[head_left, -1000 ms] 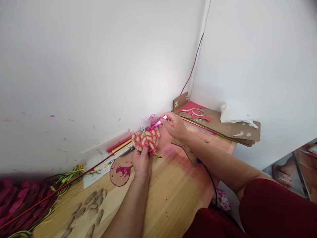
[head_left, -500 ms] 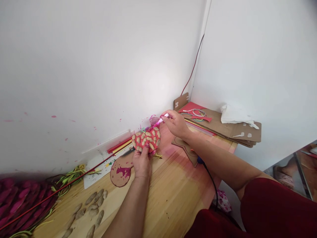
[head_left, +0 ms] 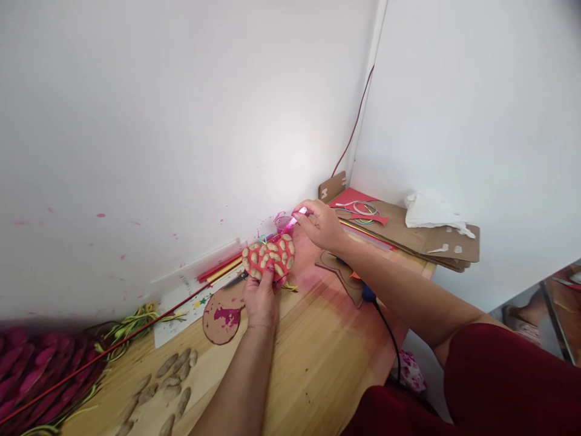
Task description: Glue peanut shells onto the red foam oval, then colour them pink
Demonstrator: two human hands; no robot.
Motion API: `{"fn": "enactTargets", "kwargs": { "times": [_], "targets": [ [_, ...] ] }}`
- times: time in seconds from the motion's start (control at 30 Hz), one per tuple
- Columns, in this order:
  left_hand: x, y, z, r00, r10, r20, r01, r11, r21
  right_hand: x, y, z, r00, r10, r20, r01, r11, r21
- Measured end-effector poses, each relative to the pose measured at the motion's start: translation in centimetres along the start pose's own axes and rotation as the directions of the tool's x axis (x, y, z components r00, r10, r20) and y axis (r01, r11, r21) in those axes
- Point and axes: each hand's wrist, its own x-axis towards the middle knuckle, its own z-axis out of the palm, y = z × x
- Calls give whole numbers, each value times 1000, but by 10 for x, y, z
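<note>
Barely moving since a second ago, right hand [head_left: 322, 229] is creeping up a touch, fingers pinching a pink stick [head_left: 296, 217] by the small cup [head_left: 282, 221], tight against the wall. Left hand [head_left: 259, 300] fingers are gripping the red disc [head_left: 269, 257] by its lower edge, just above the desk [head_left: 313, 357]. Open wood is lying nearer me. Peanut shells are covering its face.

Magenta petal heap [head_left: 31, 369] blurred, cut by left edge. Lower peanut shells [head_left: 167, 378] run off bottom edge. Right hand [head_left: 320, 227] hides most of its pink tool [head_left: 297, 215].
</note>
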Motion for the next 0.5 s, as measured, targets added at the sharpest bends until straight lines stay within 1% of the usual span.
{"fn": "enactTargets", "kwargs": {
  "times": [0.13, 0.27, 0.5],
  "targets": [
    [1, -1, 0, 999, 12, 29, -12, 1000, -4, 0, 0, 0, 1000, -22, 17, 22, 1000, -8],
    [3, -4, -2, 999, 14, 35, -13, 1000, -7, 1, 0, 1, 999, -30, 21, 30, 999, -24],
    [7, -10, -4, 996, 83, 45, -86, 994, 63, 9, -1, 1, 997, -53, 60, 56, 997, -48]
  ]
}}
